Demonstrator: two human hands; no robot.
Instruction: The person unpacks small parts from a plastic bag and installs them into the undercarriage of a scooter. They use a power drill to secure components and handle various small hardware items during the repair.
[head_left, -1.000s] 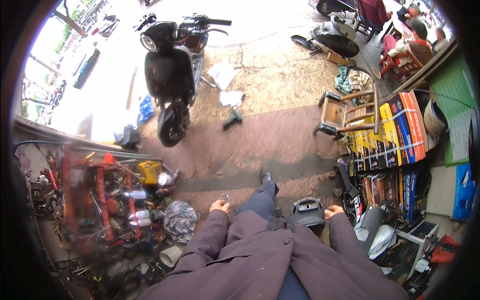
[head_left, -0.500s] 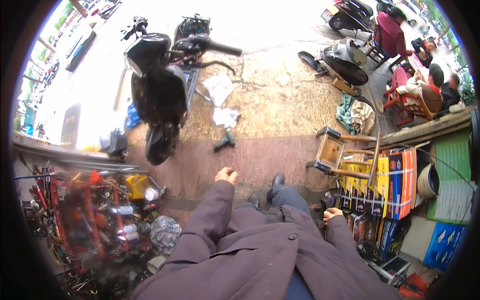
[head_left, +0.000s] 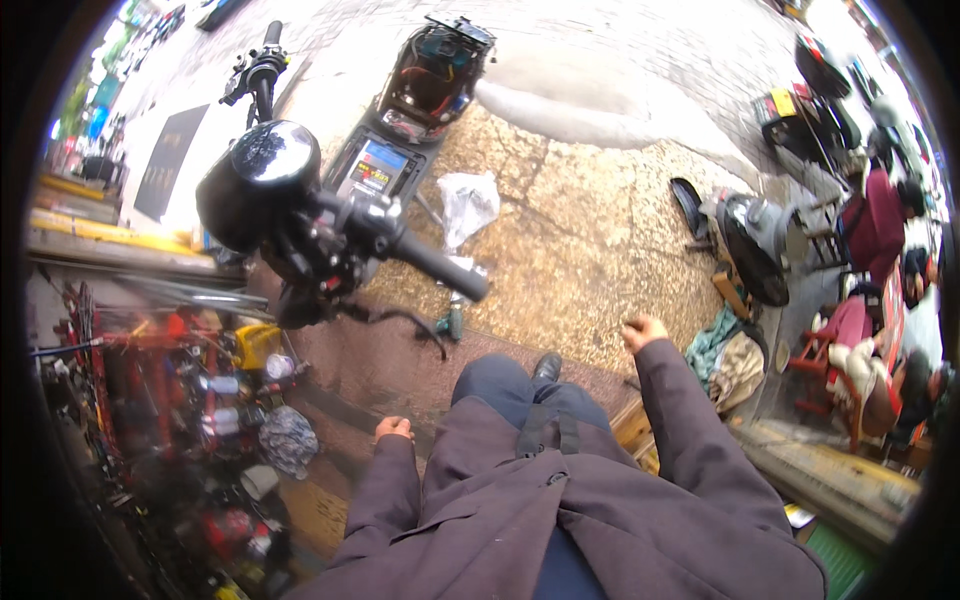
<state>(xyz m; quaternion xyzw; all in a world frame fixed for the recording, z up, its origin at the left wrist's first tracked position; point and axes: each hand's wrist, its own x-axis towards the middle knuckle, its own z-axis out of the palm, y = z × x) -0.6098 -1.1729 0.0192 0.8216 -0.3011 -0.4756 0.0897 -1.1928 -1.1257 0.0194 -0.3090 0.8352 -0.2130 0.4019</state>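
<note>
A matte, purplish-brown cloth jacket fills the nearest space, soft creases fanning out from one round button, with dark blue trousers bent at the knee and one dark, smooth shoe beyond. The left hand hangs low by the thigh, its fingers loosely curled; whether they close on anything I cannot tell. The right hand is held farther forward, its fingers bent inward, and its grasp cannot be made out either.

On the left side lie a crumpled, patterned grey bundle, a boxy yellow container and a blurred jumble of red metal framing.

The black scooter stands ahead and to the left, apart from both hands: a thin curved brake lever and a cylindrical grip point toward the person, and its rounded headlamp shines glossily. Farther along, its open rear compartment shows tangled wiring.

Near the right hand, a limp heap of green and beige cloth lies folded on itself. Thin, wrinkled white plastic rests on rough, mottled tan stone; past that stretches small-block paving.
</note>
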